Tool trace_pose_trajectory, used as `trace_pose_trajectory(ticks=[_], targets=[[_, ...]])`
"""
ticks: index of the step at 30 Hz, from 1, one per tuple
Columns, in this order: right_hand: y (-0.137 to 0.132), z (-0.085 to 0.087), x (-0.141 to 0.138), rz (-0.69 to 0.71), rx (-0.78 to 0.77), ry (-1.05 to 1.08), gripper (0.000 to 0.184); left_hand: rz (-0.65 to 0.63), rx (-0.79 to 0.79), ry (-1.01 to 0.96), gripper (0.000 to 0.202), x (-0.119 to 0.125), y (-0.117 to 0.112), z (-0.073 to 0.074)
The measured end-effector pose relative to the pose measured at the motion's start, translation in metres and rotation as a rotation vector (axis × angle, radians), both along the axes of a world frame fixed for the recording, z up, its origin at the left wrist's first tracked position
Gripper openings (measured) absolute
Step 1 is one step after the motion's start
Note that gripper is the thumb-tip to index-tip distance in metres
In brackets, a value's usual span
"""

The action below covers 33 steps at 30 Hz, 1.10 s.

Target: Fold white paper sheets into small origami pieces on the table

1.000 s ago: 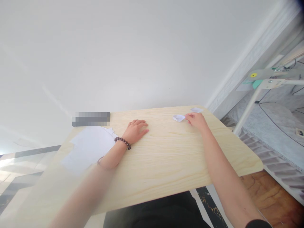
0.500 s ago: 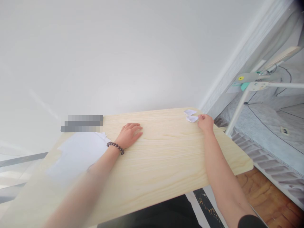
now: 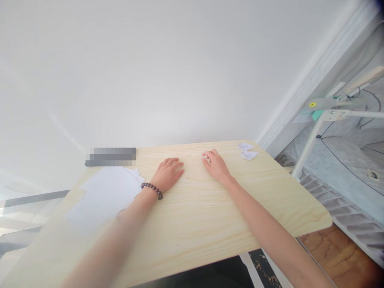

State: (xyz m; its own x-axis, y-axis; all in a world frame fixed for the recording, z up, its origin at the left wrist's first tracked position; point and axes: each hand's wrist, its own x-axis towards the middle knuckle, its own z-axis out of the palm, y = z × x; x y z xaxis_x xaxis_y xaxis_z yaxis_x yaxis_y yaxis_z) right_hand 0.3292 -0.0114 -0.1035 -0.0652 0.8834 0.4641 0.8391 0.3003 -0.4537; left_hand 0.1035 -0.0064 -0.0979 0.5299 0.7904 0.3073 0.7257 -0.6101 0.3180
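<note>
My left hand [image 3: 168, 175] lies palm down on the wooden table [image 3: 192, 224], fingers spread, holding nothing. A dark bead bracelet [image 3: 152, 187] circles that wrist. To its right, my right hand [image 3: 216, 166] is over the middle of the table with fingers loosely bent, thumb apart, and nothing visible in it. Two small folded white papers rest near the far right corner: one [image 3: 245, 146] behind, the other [image 3: 249, 155] in front, close together. Beside my left forearm, loose white paper sheets [image 3: 105, 192] overlap in a pile, partly covered by the arm.
A blurred-out dark object [image 3: 111, 157] sits at the table's far left edge. The white wall [image 3: 180, 80] rises right behind the table. On the right stand a white metal frame [image 3: 309, 144] and a bed with grey bedding [image 3: 345, 168].
My right hand has left the two folded papers and moved left toward the middle of the table. The left hand stays in place; the view has shifted slightly.
</note>
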Motion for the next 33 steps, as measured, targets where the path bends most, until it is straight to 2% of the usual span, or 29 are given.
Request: trace_pose_trajectory(ticks=[2, 4, 5, 8, 10, 12, 15, 19, 26, 30, 33], targets=[[-0.006, -0.003, -0.019, 0.104, -0.037, -0.053, 0.024, -0.068, -0.07, 0.02, 0.032, -0.009, 0.004, 0.011], [-0.012, -0.004, -0.027, 0.167, -0.041, -0.105, 0.024, -0.205, -0.251, 0.094, 0.026, -0.028, 0.012, 0.027], [-0.014, -0.004, -0.029, 0.18, -0.044, -0.118, 0.023, -0.222, -0.345, 0.137, 0.027, -0.04, 0.016, 0.037], [-0.015, -0.004, -0.029, 0.188, -0.063, -0.131, 0.024, -0.129, -0.522, 0.306, 0.04, -0.08, 0.024, 0.059], [-0.014, -0.005, -0.028, 0.182, -0.073, -0.13, 0.025, -0.005, -0.567, 0.366, 0.048, -0.101, 0.024, 0.066], [-0.013, -0.005, -0.028, 0.183, -0.079, -0.131, 0.025, 0.053, -0.586, 0.395, 0.054, -0.115, 0.02, 0.066], [-0.012, -0.005, -0.029, 0.184, -0.081, -0.137, 0.025, 0.049, -0.551, 0.381, 0.048, -0.123, 0.014, 0.059], [-0.013, -0.006, -0.03, 0.186, -0.079, -0.138, 0.026, 0.067, -0.554, 0.343, 0.041, -0.126, 0.016, 0.053], [-0.013, -0.006, -0.029, 0.193, -0.086, -0.133, 0.026, 0.092, -0.599, 0.31, 0.036, -0.128, 0.034, 0.049], [-0.014, -0.006, -0.029, 0.192, -0.094, -0.133, 0.026, 0.087, -0.587, 0.215, 0.03, -0.127, 0.037, 0.047], [-0.014, -0.006, -0.029, 0.194, -0.091, -0.13, 0.026, 0.101, -0.571, 0.141, 0.029, -0.127, 0.035, 0.051]])
